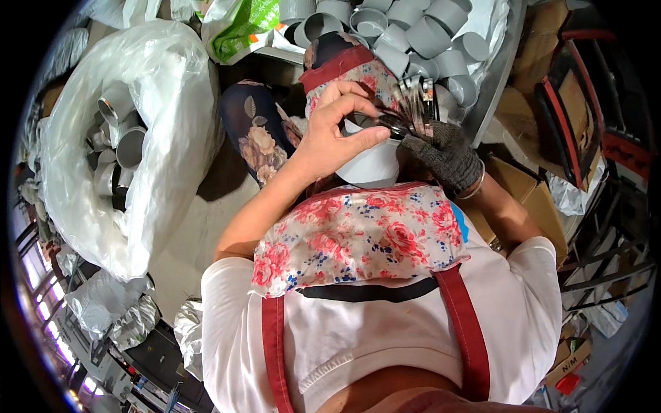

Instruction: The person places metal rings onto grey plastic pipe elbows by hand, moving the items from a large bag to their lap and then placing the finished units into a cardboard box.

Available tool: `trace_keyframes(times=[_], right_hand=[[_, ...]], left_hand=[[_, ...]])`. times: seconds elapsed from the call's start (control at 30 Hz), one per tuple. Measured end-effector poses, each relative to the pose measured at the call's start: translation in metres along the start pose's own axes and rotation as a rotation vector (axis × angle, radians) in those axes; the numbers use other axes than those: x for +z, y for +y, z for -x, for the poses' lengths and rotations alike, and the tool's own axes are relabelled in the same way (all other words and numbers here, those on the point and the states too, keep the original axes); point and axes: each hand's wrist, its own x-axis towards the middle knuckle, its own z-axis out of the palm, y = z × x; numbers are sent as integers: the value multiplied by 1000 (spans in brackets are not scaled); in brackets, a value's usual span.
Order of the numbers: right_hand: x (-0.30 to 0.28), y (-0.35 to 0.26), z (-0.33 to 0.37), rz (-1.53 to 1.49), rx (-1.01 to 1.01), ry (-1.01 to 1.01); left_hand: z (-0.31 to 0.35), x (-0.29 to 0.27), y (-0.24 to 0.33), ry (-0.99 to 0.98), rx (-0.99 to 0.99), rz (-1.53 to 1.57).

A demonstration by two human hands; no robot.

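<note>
My left hand [329, 134] is bare and curled, its thumb and fingertips closed on a dark, shiny band at the near end of a bundle. My right hand [447, 157] wears a dark grey knitted glove and grips this bundle of shiny metal bands [417, 103], which fan out upward. The bands look thin and curved; their exact kind I cannot make out. Below both hands a light grey, round plastic fitting [370, 167] rests in my lap against the floral apron [365, 224], partly covered by my left hand.
On the left stands a large clear plastic bag [172, 89] holding several grey fittings [131, 148]. Beyond my knees, a metal tray [497, 82] is heaped with grey cup-shaped fittings [430, 36]. A green and white bag [241, 31] lies beside it. Cardboard boxes [513, 186] are at my right.
</note>
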Motion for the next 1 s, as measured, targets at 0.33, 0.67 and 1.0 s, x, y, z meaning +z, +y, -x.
trace_keyframes(times=[0.33,0.67,1.0], right_hand=[[15,9,4,222,-323,152],[-8,32,-19,221,-351,24],[-11,39,-33,-365,108,-244]], left_hand=[[15,-24,-10,-195,24,165],[37,-24,-17,1,-43,146],[44,-22,-41,27,-254,502]])
